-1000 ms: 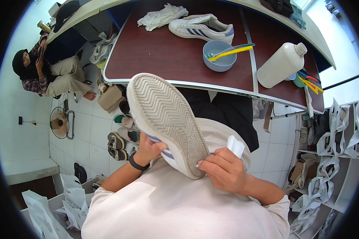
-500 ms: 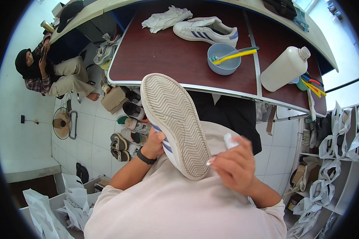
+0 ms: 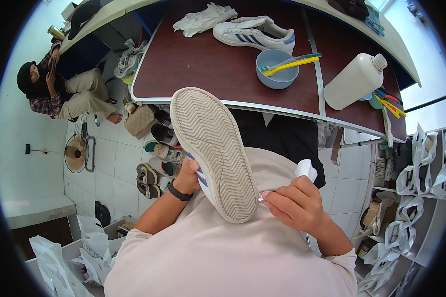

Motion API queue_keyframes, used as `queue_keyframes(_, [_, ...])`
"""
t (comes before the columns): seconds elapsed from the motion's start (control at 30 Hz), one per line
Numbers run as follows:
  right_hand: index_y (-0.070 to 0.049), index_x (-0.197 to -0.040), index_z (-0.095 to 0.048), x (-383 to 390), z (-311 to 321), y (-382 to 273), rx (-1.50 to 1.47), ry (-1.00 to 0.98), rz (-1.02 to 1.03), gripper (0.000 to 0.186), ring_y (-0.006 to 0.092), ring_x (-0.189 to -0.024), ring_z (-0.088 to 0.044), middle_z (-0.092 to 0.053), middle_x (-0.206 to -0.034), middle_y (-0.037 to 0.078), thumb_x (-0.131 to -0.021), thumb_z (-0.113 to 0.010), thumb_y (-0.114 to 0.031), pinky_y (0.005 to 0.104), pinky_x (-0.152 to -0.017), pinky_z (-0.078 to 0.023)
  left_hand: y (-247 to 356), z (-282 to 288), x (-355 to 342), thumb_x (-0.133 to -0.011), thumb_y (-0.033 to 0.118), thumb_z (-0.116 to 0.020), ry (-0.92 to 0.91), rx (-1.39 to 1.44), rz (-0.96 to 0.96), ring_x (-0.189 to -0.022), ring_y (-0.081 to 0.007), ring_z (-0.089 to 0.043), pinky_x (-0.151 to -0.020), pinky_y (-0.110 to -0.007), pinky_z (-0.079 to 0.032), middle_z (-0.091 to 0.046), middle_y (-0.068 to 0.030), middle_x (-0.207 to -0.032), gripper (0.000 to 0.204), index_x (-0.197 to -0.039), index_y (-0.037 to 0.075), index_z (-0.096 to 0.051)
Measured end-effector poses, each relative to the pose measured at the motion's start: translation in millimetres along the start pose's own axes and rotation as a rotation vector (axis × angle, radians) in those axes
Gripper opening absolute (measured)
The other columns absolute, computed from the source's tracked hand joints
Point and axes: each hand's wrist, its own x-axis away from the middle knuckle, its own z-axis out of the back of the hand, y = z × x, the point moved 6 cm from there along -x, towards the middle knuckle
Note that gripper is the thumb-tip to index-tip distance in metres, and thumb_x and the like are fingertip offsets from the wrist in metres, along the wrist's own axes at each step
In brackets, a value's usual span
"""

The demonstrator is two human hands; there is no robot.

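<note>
A white sneaker with blue stripes is held up in front of my chest, its beige zigzag-ribbed sole facing me. My left hand grips it by the striped side, fingers mostly behind the shoe. Beside the lower end of the sole, my right hand is closed on a white tissue. Part of the tissue sticks up behind the knuckles, and a small white bit shows at the fingertips, close to the sole's edge. Whether it touches is hard to tell. The matching sneaker lies on the table.
On the dark red table are crumpled white paper, a grey-blue bowl with toothbrushes across it, and a white bottle. Several shoes stand on the floor at left. A person sits beyond; bags fill the right shelf.
My right hand has turned slightly and is sharper now, with more of the tissue showing above it. The sneaker has shifted slightly up and left in view.
</note>
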Motion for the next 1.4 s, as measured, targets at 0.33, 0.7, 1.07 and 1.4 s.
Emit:
queue_keyframes(0.33, [-0.007, -0.097, -0.072, -3, -4, -7, 0.174, -0.044, 0.211, 0.024, 0.0147, -0.071, -0.046, -0.056, -0.081, -0.002, -0.073, -0.075, -0.007, 0.0262, -0.063, -0.043, 1, -1, 2, -0.071, 0.047, -0.088, 0.000, -0.066, 0.015, -0.117, -0.0237, -0.064, -0.098, -0.038, -0.055, -0.061, -0.0121, -0.134, 0.098, -0.145, 0.002, -0.043])
queue_keyframes(0.7, [-0.007, -0.097, -0.074, -4, -14, 31, -0.456, -0.135, -0.335, 0.021, 0.0206, -0.067, -0.054, -0.068, -0.079, 0.005, -0.077, -0.081, -0.004, 0.0319, -0.061, -0.043, 4, -8, -2, -0.072, 0.045, -0.088, 0.019, -0.082, 0.012, -0.118, -0.0254, -0.063, -0.099, -0.039, -0.054, -0.060, -0.0134, -0.135, 0.096, -0.144, 0.000, -0.043])
queue_keyframes(1.07, [-0.007, -0.096, -0.073, -7, -7, 18, -0.215, -0.067, -0.149, 0.026, 0.0190, -0.071, -0.053, -0.065, -0.081, 0.002, -0.072, -0.082, -0.004, 0.0299, -0.062, -0.043, 5, -7, -4, -0.074, 0.040, -0.087, -0.018, -0.039, 0.010, -0.118, -0.0250, -0.062, -0.100, -0.039, -0.053, -0.060, -0.0131, -0.135, 0.092, -0.144, 0.001, -0.043])
queue_keyframes(1.4, [-0.002, -0.095, -0.070, -3, -10, -13, 0.358, -0.204, 0.442, 0.018, 0.0146, -0.079, -0.054, -0.059, -0.082, 0.001, -0.078, -0.069, -0.009, 0.0262, -0.072, -0.048, 7, -15, -2, -0.072, 0.036, -0.089, 0.036, -0.121, -0.044, -0.116, -0.0246, -0.062, -0.099, -0.040, -0.053, -0.060, -0.0110, -0.131, 0.092, -0.144, 0.005, -0.041])
